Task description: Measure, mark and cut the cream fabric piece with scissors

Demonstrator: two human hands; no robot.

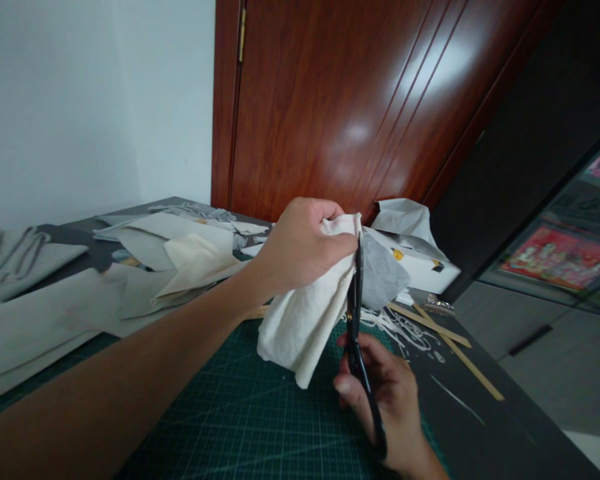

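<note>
My left hand (307, 243) pinches the top edge of a cream piece of fabric (300, 327), which hangs down above a green cutting mat (230, 413). My right hand (385, 393) is closed round the handles of black scissors (356, 313). Their blades point upward and lie along the right edge of the cloth, close by my left thumb. Whether the blades are parted or together is hard to make out.
Left of the mat lie folded and loose pale fabric pieces (45, 313). To the right are wooden rulers (460, 347), white trimmed strips (405, 330) and a white box (430, 267) with grey cloth (403, 220) on it. A wooden door (330, 100) stands behind the table.
</note>
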